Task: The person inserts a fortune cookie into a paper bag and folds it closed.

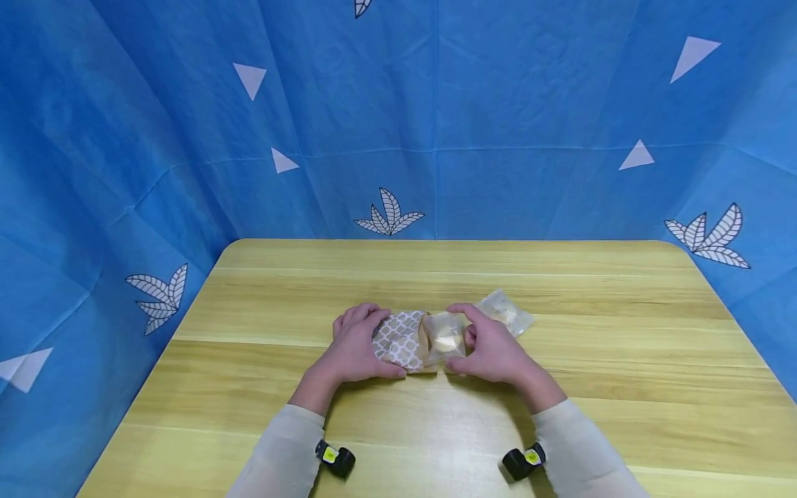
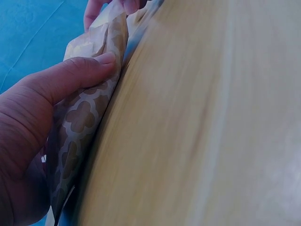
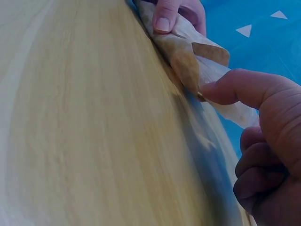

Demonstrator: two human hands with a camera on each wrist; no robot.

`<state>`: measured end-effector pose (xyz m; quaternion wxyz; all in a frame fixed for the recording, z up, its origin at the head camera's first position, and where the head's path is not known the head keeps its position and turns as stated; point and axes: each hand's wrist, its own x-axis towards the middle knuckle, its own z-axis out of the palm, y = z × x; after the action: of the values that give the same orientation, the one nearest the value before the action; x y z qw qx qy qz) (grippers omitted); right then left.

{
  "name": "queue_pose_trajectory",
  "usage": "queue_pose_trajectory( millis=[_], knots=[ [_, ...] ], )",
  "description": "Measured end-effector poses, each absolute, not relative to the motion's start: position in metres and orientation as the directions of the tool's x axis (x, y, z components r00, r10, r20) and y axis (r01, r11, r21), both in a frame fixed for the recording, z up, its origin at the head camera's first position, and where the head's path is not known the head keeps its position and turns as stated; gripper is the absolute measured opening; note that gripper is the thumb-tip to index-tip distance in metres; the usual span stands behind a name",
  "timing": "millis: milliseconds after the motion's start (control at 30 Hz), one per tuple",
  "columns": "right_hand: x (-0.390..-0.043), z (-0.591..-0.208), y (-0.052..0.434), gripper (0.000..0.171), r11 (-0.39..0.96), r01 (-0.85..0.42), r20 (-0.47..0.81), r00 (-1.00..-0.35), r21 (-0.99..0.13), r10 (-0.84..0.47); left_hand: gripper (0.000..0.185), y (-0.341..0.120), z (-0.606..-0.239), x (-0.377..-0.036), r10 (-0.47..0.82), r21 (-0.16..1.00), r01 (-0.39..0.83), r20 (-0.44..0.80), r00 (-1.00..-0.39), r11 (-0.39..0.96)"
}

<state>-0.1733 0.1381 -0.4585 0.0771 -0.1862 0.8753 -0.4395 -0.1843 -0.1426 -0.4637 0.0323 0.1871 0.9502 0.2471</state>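
Note:
A brown paper bag with a white lattice pattern (image 1: 401, 339) lies on the wooden table (image 1: 436, 277). My left hand (image 1: 356, 342) grips its closed end, thumb on the patterned paper (image 2: 80, 122). My right hand (image 1: 492, 346) pinches a clear plastic packet with a pale snack inside (image 1: 443, 337) at the bag's open mouth (image 3: 188, 61); the packet sits partly inside the opening. In the right wrist view my thumb (image 3: 235, 89) presses the packet against the bag's brown edge.
A second clear snack packet (image 1: 506, 312) lies on the table just behind my right hand. Blue cloth with white leaves and triangles (image 1: 398, 124) hangs round the back and sides of the table.

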Motion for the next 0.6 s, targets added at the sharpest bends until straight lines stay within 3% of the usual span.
queue_pose_trajectory(
  millis=[600],
  knots=[
    [-0.175, -0.459, 0.125, 0.093, 0.562, -0.291, 0.021, -0.899, -0.775, -0.437, 0.11, -0.141, -0.462, -0.184, 0.38, 0.484, 0.344, 0.024, -0.925, 0.805]
  ],
)
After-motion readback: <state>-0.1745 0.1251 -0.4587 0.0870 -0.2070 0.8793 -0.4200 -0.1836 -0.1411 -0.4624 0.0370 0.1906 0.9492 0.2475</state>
